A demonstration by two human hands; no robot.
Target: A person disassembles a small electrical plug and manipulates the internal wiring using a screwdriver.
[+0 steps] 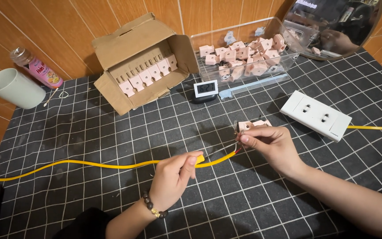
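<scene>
While a pale green cup (pixel 13 87) and a small pink bottle (pixel 38 68) lie idle at the far left corner of the black checked mat (pixel 89 141), a yellow cable (pixel 89 164) runs in from the left edge toward the middle, and the work centres on its end. At the near middle the left hand (pixel 171 177), a bead bracelet on its wrist, is closed on something yellow at the cable, thumb and fingers pinched; whether that is a tool handle or only the sheath I cannot tell. Behind it, at the far edge, an open cardboard box (pixel 133 44) holds a row of pink socket parts, with a small digital clock (pixel 206 89) just beside it and a clear plastic tub (pixel 244 53) heaped with more of the same parts. Right of centre the right hand (pixel 268 144) is pinched shut on one pink socket part (pixel 254 125), with the bared wires at the cable's end meeting it. I judge the cable stripped and its wires being seated in the part; fastening looks undone. Further right lies a white double socket (pixel 317 115) with its own yellow lead (pixel 374 128) running off the right edge.
</scene>
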